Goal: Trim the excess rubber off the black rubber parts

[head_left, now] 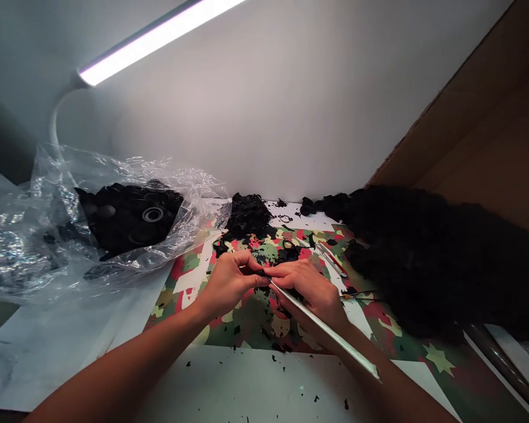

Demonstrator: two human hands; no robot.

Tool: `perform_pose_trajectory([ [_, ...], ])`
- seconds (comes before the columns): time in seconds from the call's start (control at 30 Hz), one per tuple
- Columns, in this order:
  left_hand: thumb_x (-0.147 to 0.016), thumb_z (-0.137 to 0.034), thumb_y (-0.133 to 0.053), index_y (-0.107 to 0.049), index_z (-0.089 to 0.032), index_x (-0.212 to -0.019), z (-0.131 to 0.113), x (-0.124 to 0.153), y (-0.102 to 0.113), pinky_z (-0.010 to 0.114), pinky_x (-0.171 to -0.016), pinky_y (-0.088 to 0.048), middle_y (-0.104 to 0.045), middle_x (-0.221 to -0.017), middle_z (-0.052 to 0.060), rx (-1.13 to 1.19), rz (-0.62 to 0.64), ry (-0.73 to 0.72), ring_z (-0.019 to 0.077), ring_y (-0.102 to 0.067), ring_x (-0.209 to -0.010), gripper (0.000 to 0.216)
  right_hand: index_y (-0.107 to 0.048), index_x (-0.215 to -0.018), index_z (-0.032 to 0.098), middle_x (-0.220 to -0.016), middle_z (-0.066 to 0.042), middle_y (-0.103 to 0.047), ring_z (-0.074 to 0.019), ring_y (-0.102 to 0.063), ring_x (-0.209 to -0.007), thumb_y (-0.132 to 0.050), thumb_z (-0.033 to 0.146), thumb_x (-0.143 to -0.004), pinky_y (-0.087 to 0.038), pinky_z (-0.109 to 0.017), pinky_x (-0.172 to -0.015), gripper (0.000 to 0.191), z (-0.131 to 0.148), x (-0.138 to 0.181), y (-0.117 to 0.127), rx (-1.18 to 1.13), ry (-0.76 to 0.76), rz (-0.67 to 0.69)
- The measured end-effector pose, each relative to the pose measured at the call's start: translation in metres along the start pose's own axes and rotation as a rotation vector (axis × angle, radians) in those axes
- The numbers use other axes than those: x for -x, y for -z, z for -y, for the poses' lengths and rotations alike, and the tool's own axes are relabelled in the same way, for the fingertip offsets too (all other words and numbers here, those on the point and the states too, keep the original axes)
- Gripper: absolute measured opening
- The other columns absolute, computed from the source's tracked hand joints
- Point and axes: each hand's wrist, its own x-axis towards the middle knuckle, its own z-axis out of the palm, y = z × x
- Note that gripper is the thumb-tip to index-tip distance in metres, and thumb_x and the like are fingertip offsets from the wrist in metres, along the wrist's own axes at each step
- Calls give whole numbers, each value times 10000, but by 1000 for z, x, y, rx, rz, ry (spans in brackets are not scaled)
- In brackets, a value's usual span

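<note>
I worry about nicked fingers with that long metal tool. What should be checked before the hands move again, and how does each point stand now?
1. Left hand has hold of the small black piece: ok, pinched at the fingertips.
2. Right hand has hold of the long metal tool: ok, it runs back over the wrist.
3. Tool tip apart from the left fingertips: cannot tell, it ends right where both hands meet.
4. Lamp lit: ok.
5. Patterned mat free of black scraps: not ok, they are scattered about.
6. Red-handled tool apart from the hands: ok, it lies beyond the right hand.
</note>
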Motion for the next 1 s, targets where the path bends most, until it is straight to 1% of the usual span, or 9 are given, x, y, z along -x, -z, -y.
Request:
perform_pose_trajectory([
  [0.1, -667, -246, -801, -612, -156, -646, 2, 0, 1, 238, -555, -361, -590, -628, -28, -35, 17, 7, 111, -503, -594, 210, -653, -964, 237, -1016, -62, -778, -222, -724, -963, -585, 103, -916, -525, -387, -834, 157, -1, 0, 0, 19, 25, 16],
  [0.2, -671, -266, -801, -604, -156, -643, 2, -1, 1, 238, -544, -346, -577, -615, -29, -53, 21, 22, 110, -487, -583, 227, -658, -974, 235, -1026, -64, -776, -220, -719, -978, -571, 110, -928, -522, -389, -847, 158, -3, 2, -1, 21, 20, 34],
  [0.43, -668, -272, -808, -622, -152, -638, 2, -1, 2, 235, -565, -373, -621, -645, -13, -43, 28, 13, 114, -520, -608, 224, -662, -955, 234, -1031, -50, -775, -209, -721, -957, -556, 151, -950, -522, -364, -842, 135, -6, 3, -1, -7, 17, 51],
  [0.57, -656, -262, -815, -614, -157, -635, 2, 0, 1, 220, -486, -334, -588, -575, -34, -47, 32, 60, 98, -502, -513, 228, -647, -963, 226, -1027, -62, -769, -207, -712, -954, -528, 126, -953, -515, -363, -843, 156, -5, 3, -1, 10, 29, 61],
  [0.67, -650, -263, -825, -596, -163, -638, 2, 0, 0, 212, -433, -300, -548, -526, -55, -28, 51, 101, 86, -477, -444, 250, -639, -986, 213, -998, -70, -760, -206, -702, -921, -514, 105, -953, -503, -365, -828, 169, -4, 5, -5, 40, 30, 26],
  [0.73, -651, -285, -830, -585, -166, -640, 1, 0, -1, 208, -411, -290, -545, -518, -60, -11, 68, 120, 80, -465, -419, 272, -641, -990, 206, -985, -70, -753, -205, -689, -897, -507, 108, -964, -494, -369, -826, 168, -4, 7, -9, 76, -14, -6],
  [0.83, -642, -293, -841, -580, -163, -634, -1, 1, -1, 200, -406, -297, -589, -548, -48, 7, 76, 127, 70, -460, -426, 292, -653, -966, 204, -965, -63, -747, -211, -676, -887, -517, 149, -976, -492, -369, -830, 147, -6, 8, -10, 116, -125, -38],
  [0.9, -642, -280, -843, -588, -157, -630, -3, 1, -1, 192, -424, -317, -624, -583, -35, 22, 73, 115, 64, -470, -457, 283, -663, -941, 213, -976, -48, -753, -209, -682, -898, -544, 182, -972, -499, -356, -833, 127, -8, 7, -8, 88, -212, -47],
  [1.0, -654, -289, -838, -599, -152, -635, -5, 1, 0, 184, -424, -326, -634, -604, -28, 30, 69, 121, 59, -466, -468, 276, -672, -885, 227, -1015, -22, -765, -191, -706, -904, -587, 219, -958, -516, -320, -815, 113, -8, 4, -4, -25, -371, -66],
])
